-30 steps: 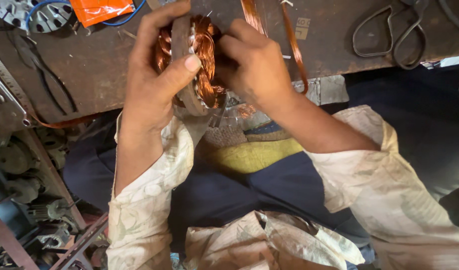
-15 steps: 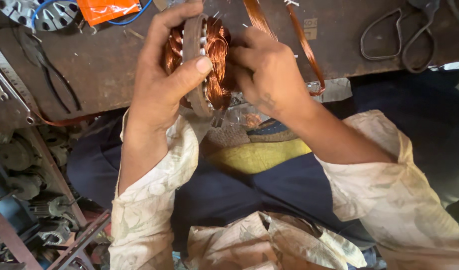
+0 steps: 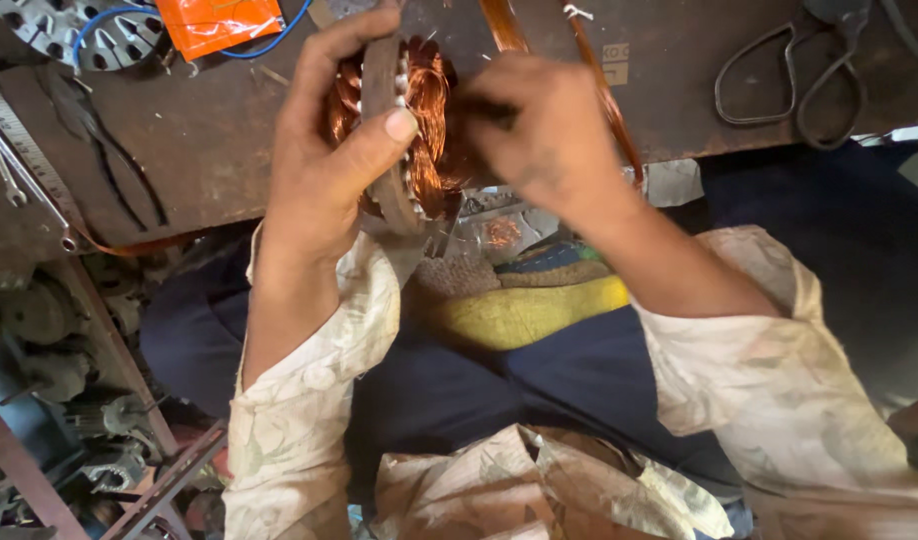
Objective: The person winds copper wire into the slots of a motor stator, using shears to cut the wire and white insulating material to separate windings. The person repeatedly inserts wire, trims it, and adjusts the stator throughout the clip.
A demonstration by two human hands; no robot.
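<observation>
The left hand (image 3: 329,170) is gripping the copper-wound stator (image 3: 409,130) at the workbench's (image 3: 229,150) near edge while the right hand (image 3: 549,140) is pinching its coils, apparently tucking windings.

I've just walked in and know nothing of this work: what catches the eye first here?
The bright copper wire coil at top centre, gripped by the left hand with the right hand pressed against it. Then the orange packet at the top left and the dark scissors lying on the bench at the top right.
</observation>
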